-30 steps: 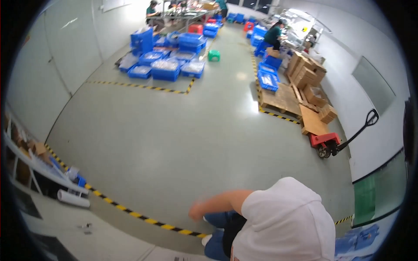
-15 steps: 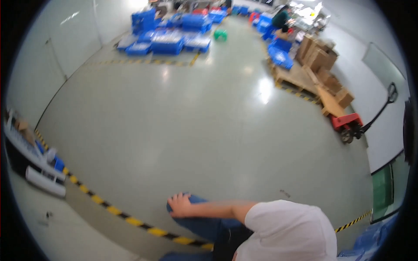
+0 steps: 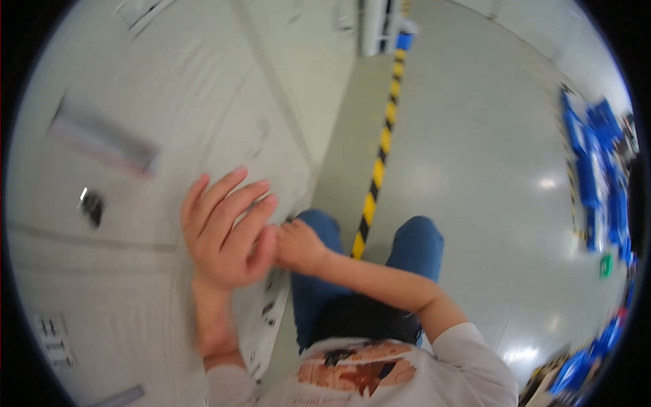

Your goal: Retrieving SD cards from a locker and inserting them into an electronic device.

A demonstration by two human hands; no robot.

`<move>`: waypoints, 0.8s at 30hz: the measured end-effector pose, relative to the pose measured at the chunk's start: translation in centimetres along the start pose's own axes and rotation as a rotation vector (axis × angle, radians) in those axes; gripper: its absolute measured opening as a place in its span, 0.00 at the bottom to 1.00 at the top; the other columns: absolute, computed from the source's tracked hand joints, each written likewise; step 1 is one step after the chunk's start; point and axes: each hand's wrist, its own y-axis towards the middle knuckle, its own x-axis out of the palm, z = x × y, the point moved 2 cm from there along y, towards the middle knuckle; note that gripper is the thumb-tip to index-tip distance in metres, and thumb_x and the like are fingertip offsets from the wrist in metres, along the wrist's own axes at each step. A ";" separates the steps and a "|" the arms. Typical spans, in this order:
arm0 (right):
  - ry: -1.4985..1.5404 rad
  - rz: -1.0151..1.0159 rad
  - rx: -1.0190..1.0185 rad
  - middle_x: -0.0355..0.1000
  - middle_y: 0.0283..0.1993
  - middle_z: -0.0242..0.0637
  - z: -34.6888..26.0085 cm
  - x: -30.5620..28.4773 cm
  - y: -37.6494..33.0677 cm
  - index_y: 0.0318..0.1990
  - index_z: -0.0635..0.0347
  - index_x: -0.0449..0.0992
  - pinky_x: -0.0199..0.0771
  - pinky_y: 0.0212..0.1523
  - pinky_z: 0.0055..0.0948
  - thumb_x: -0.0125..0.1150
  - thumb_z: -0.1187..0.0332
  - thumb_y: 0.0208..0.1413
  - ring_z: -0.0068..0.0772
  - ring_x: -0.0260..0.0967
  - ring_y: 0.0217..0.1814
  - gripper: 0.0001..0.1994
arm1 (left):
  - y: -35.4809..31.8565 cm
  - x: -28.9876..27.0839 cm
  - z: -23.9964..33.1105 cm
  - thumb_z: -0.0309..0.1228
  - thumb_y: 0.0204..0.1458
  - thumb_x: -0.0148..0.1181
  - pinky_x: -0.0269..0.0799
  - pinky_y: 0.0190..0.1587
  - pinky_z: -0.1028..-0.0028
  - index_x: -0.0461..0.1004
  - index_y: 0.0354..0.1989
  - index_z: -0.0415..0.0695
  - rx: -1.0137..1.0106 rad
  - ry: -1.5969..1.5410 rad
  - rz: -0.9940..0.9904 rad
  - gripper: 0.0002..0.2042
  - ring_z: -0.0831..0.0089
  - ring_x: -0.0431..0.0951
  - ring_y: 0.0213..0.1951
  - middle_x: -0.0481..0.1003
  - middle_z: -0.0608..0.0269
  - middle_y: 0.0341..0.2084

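Over a pale work surface (image 3: 149, 285) at my left, my left hand (image 3: 227, 234) is raised with its fingers apart and nothing in them. Just beside it, at the surface's edge near my knee, is my right hand (image 3: 300, 247). Its fingers are curled and partly hidden behind my left hand, so what they hold, if anything, does not show. Farther left on the surface lie a small black and shiny metal piece (image 3: 92, 207) and a long greyish flat strip (image 3: 105, 139), blurred by motion.
My jeans-clad knees (image 3: 415, 247) are beside the surface. Yellow-and-black tape (image 3: 381, 159) runs along the grey floor (image 3: 475, 149). A white rack (image 3: 373, 27) stands at the top. Stacked blue crates (image 3: 593, 169) and a green item (image 3: 605, 265) are at the right.
My view has swung left from the open floor to the work surface. My right hand has left its flat rest on my knee; my left hand has come into view.
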 end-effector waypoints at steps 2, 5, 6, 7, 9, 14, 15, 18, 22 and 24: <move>-0.015 0.127 0.039 0.65 0.27 0.31 -2.3 -0.9 2.0 0.28 0.54 0.67 0.63 0.30 0.31 0.61 0.55 0.41 0.32 0.67 0.30 0.15 | 0.5 -8.2 1.5 0.35 0.48 0.47 0.55 0.55 0.53 0.72 0.35 0.40 -0.083 0.118 0.108 0.13 0.49 0.70 0.46 0.73 0.53 0.39; -0.089 0.169 -0.141 0.64 0.24 0.31 -1.0 4.0 1.8 0.24 0.54 0.66 0.63 0.27 0.29 0.60 0.54 0.42 0.32 0.66 0.27 0.15 | -7.5 -6.7 1.8 0.36 0.50 0.43 0.55 0.54 0.53 0.73 0.31 0.36 -0.101 0.368 0.841 0.16 0.48 0.71 0.44 0.74 0.50 0.35; -0.075 0.156 -0.145 0.64 0.24 0.31 -0.3 4.5 2.0 0.24 0.54 0.66 0.63 0.27 0.29 0.60 0.54 0.42 0.32 0.66 0.27 0.15 | -8.4 -5.9 1.5 0.36 0.50 0.43 0.55 0.54 0.53 0.73 0.31 0.36 -0.115 0.373 0.829 0.16 0.48 0.71 0.44 0.74 0.50 0.35; -0.084 0.143 -0.163 0.65 0.24 0.31 0.2 4.5 2.1 0.24 0.54 0.66 0.63 0.26 0.32 0.59 0.54 0.44 0.33 0.67 0.27 0.14 | -9.1 -5.2 1.0 0.36 0.50 0.43 0.55 0.54 0.54 0.73 0.30 0.35 -0.105 0.490 0.791 0.16 0.49 0.71 0.43 0.74 0.49 0.33; -0.064 0.120 -0.174 0.65 0.23 0.31 -0.4 4.5 1.7 0.23 0.55 0.65 0.63 0.26 0.34 0.58 0.55 0.46 0.35 0.67 0.26 0.14 | -9.2 -5.1 1.2 0.36 0.50 0.43 0.54 0.55 0.55 0.73 0.29 0.34 -0.099 0.603 0.721 0.17 0.50 0.72 0.42 0.75 0.49 0.30; 0.483 -0.022 0.171 0.66 0.36 0.40 0.0 3.1 1.8 0.37 0.61 0.65 0.65 0.37 0.38 0.56 0.57 0.49 0.44 0.65 0.38 0.17 | -7.9 -4.4 0.2 0.36 0.51 0.46 0.52 0.55 0.60 0.74 0.27 0.34 0.011 0.735 0.615 0.16 0.53 0.74 0.39 0.75 0.50 0.28; 0.565 0.330 0.174 0.64 0.41 0.44 0.2 2.7 1.6 0.44 0.62 0.63 0.65 0.42 0.37 0.58 0.56 0.47 0.45 0.64 0.42 0.22 | -7.7 -4.5 0.1 0.36 0.51 0.46 0.52 0.55 0.60 0.74 0.27 0.34 0.016 0.733 0.612 0.16 0.53 0.74 0.39 0.75 0.50 0.28; 0.784 0.294 0.090 0.58 0.48 0.46 -0.1 3.8 2.0 0.53 0.63 0.55 0.62 0.50 0.35 0.65 0.56 0.37 0.44 0.59 0.50 0.37 | -7.1 -4.7 0.5 0.35 0.51 0.47 0.57 0.51 0.61 0.74 0.27 0.34 -0.003 0.757 0.527 0.15 0.55 0.75 0.37 0.76 0.51 0.27; 0.769 0.216 0.094 0.57 0.49 0.44 1.9 2.4 -0.7 0.54 0.62 0.55 0.60 0.53 0.35 0.74 0.59 0.24 0.42 0.58 0.52 0.45 | -7.6 -5.0 0.1 0.31 0.51 0.50 0.65 0.43 0.64 0.74 0.27 0.34 -0.022 0.764 0.514 0.12 0.57 0.75 0.34 0.75 0.52 0.25; 0.718 0.172 0.085 0.60 0.49 0.46 2.8 -0.2 -2.3 0.53 0.61 0.57 0.63 0.51 0.35 0.73 0.61 0.24 0.45 0.61 0.51 0.43 | -7.7 -4.9 0.2 0.30 0.51 0.51 0.68 0.41 0.65 0.74 0.26 0.33 -0.032 0.793 0.509 0.11 0.57 0.75 0.33 0.75 0.52 0.25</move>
